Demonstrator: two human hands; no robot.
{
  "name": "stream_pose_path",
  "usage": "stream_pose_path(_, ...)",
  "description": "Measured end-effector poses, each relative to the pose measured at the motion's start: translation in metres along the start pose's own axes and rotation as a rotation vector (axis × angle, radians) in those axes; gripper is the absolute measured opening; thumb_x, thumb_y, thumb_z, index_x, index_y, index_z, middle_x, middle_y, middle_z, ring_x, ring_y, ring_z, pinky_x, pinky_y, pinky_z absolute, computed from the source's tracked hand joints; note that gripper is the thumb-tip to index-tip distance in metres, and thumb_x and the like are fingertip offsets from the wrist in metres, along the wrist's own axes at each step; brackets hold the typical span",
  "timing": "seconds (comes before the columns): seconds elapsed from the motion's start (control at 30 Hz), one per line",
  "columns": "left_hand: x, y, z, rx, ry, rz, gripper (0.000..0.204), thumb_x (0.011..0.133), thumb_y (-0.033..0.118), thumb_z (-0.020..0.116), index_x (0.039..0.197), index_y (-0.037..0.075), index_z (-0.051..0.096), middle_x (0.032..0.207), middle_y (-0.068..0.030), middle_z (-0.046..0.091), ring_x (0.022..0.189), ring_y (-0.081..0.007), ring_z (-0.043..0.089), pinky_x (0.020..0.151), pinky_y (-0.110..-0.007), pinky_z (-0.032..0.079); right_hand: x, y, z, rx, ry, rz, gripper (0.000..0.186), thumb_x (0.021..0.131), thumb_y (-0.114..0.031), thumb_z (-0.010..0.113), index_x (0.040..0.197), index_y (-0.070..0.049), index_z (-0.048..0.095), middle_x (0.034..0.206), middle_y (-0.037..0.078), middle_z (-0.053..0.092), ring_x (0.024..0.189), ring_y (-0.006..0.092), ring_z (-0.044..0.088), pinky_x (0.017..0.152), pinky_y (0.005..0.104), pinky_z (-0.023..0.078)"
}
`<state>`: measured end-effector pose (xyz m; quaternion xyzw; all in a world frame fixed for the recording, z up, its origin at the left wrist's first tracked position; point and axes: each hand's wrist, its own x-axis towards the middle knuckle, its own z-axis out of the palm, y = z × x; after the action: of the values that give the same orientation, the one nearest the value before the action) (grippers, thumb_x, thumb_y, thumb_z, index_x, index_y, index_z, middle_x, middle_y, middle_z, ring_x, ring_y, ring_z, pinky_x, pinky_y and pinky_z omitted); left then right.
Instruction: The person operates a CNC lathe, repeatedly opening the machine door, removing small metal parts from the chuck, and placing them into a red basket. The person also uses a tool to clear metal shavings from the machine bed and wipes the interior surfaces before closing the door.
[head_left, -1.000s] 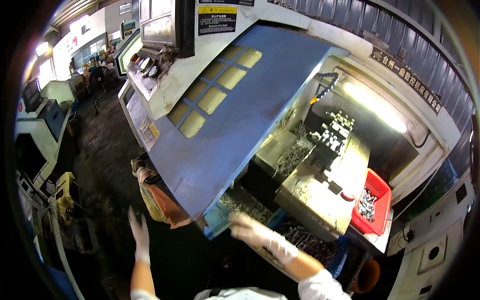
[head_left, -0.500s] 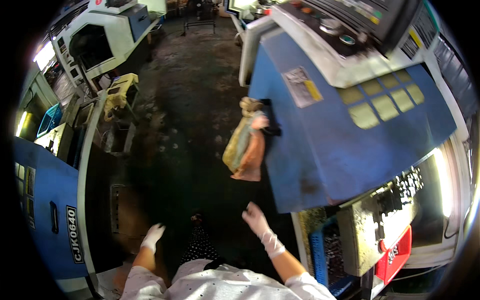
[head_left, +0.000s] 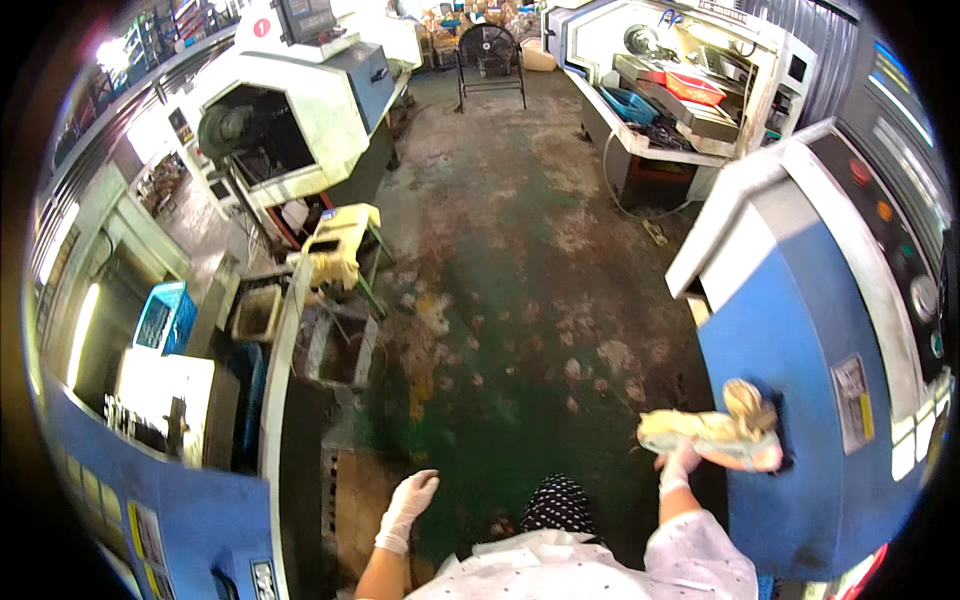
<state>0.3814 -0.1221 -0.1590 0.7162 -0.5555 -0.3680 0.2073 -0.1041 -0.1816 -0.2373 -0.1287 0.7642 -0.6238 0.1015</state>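
Observation:
My right hand [head_left: 679,464], in a thin white glove, is at a bundle of cloths [head_left: 700,427] hanging from the blue machine door [head_left: 800,330] on the right. The cloths are yellow, pale green and pinkish. My fingers overlap the lower edge of the bundle and look blurred, so I cannot make out whether they grip it. Low in the middle, my left hand [head_left: 411,496], gloved in white too, hangs in the air with its fingers loosely bent and nothing in them. Below it to the left lies a brown cardboard piece [head_left: 362,500].
Blue and white machines line both sides of a stained green floor [head_left: 500,360]. At the left stand a yellow-topped stool [head_left: 338,240], a grey bin [head_left: 340,345] and a blue basket [head_left: 165,318]. Far ahead is a black fan [head_left: 489,52]. A red basket [head_left: 694,88] sits in the far right machine.
My view has swung right and up the aisle, bringing the fan and far machines into sight. My right hand has come up to the hanging cloths. The left hand stays empty.

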Motion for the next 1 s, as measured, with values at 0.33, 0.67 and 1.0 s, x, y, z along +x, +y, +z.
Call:
stream_pose_path(0.33, 0.306, 0.090, -0.016, 0.022, -0.109, 0.385, 0.029, 0.074, 0.022, 0.045, 0.095, 0.003, 0.051, 0.094, -0.0132, 0.053, 0.090, -0.0274, 0.048, 0.076, -0.032, 0.038, 0.007, 0.025, 0.018, -0.200, 0.294, 0.301, 0.034, 0.077, -0.026, 0.043, 0.096, 0.003, 0.044, 0.091, 0.014, 0.049, 0.073, 0.0229, 0.051, 0.062, 0.0321, 0.043)
stream_pose_path(0.67, 0.299, -0.126, -0.076, 0.445, -0.576, -0.592, 0.025, 0.073, 0.021, 0.043, 0.087, 0.006, 0.057, 0.090, -0.0101, 0.055, 0.088, -0.0241, 0.050, 0.073, -0.033, 0.040, 0.070, -0.046, 0.325, -0.308, -0.432, 0.353, 0.023, 0.075, -0.021, 0.044, 0.086, -0.001, 0.048, 0.080, 0.009, 0.051, 0.065, 0.0174, 0.050, 0.057, 0.0290, 0.041)
stream_pose_path(1.0, 0.547, 0.017, -0.103, 0.301, -0.085, -0.659, 0.028, 0.075, 0.022, 0.038, 0.087, 0.003, 0.054, 0.092, -0.0167, 0.051, 0.088, -0.0288, 0.047, 0.073, -0.036, 0.036, 0.132, -0.163, 0.665, -0.132, -0.853, 0.210, 0.018, 0.074, -0.017, 0.046, 0.081, -0.002, 0.053, 0.074, 0.005, 0.054, 0.062, 0.0125, 0.050, 0.056, 0.0258, 0.041)
